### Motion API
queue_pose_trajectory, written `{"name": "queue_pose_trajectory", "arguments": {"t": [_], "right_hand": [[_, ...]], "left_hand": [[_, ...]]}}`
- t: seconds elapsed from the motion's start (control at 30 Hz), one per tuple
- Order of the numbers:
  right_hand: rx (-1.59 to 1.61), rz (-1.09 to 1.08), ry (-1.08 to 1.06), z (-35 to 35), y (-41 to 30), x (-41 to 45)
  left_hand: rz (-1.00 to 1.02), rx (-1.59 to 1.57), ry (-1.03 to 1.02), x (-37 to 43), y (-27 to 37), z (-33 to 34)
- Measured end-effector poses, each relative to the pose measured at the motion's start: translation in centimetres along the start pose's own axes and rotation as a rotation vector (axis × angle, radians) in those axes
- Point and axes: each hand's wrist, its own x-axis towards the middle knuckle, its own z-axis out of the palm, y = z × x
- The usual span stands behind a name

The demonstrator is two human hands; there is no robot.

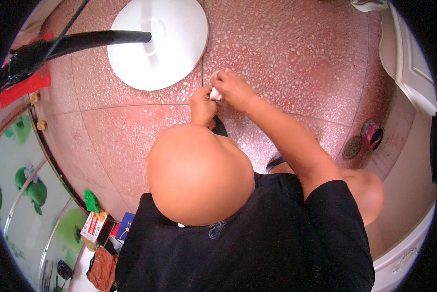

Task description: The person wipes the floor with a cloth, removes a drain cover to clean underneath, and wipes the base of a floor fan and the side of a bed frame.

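A small crumpled white cloth or tissue (215,94) sits between my two hands, low in front of my raised bare knee (200,171). My right hand (233,87) reaches in from the right with its fingers curled down over the cloth. From the left, my left hand (203,106) meets the cloth at its fingertips, the fingers bent around its near side. The fingers hide much of the cloth. Just below the hands, part of a dark slipper (220,126) shows beside the knee. Another dark slipper (275,163) is partly covered by my right forearm.
A round white stand base (174,54) with a black pole (112,36) rests on the reddish terrazzo floor (295,54). At left is a panelled cabinet (36,182) with green fruit prints, near boxes (95,224). A tin (371,135) and round brown lid (352,147) lie right.
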Motion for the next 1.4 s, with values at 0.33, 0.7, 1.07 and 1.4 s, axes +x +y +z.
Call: {"name": "queue_pose_trajectory", "arguments": {"t": [0.33,0.7,1.07,1.4], "right_hand": [[0.439,0.524,0.053,-1.5,-0.2,-2.4],[1.243,0.176,0.892,-29.1,5.0,-2.4],[-0.337,0.444,0.807,-53.2,16.0,7.2],[0.317,0.176,0.935,-52.0,12.4,7.8]], "left_hand": [[-0.417,-0.729,0.044,1.7,-2.6,-3.0],[-0.054,-0.143,-0.058,3.8,-2.1,-1.0],[-0.078,-0.296,-0.18,1.8,-4.9,1.7],[-0.438,-0.718,-0.26,-0.3,-2.7,-1.5]]}}
